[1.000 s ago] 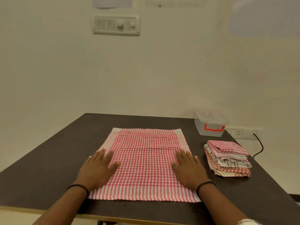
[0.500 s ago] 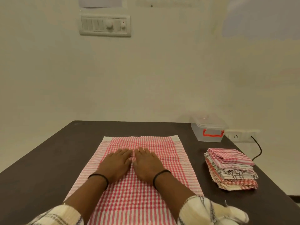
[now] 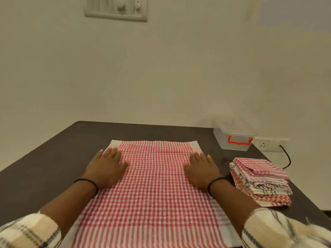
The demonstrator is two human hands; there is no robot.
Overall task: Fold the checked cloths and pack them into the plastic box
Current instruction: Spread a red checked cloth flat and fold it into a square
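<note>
Spanning the tabletop [image 3: 44,163] middle, the cloth [image 3: 154,185] lies flat; folded stack [image 3: 259,183] at the right edge, box [image 3: 232,140] in the far right corner. Left hand [image 3: 105,169] and right hand [image 3: 202,170] press it, palms open.

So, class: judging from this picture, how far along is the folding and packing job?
Done: a stack of folded cloths sits on the table. In hand: left hand and right hand press flat on the spread red checked cloth, not yet folded. Left: folding it, then packing everything into the lidded plastic box.

Cream checked sleeves [image 3: 30,230], black wristbands [image 3: 87,181].
</note>
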